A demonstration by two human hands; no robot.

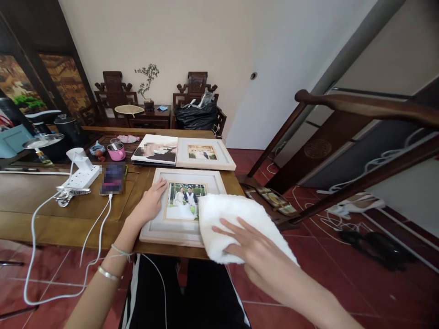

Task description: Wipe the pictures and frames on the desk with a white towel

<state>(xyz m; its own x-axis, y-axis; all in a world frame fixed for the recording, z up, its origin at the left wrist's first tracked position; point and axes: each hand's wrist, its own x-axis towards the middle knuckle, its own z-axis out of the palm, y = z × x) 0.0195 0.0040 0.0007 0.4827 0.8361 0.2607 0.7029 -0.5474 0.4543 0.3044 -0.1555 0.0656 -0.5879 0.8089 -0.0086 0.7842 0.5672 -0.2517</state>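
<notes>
At the table's (61, 203) near edge lies the pale picture frame (183, 205), flat, just nearer than another frame (206, 165). I have the left hand (153, 201) laid on its left border, fingers together, clamped on nothing. My right grip (255, 249) is clamped on a white cloth (236, 205), which covers the frame's near right corner and hangs past the table. To wipe well, I'd judge, steady the border and make light, even strokes, bunching the loose cloth. The frame looks light wood, wide-matted, around an outdoor photo of two people.
</notes>
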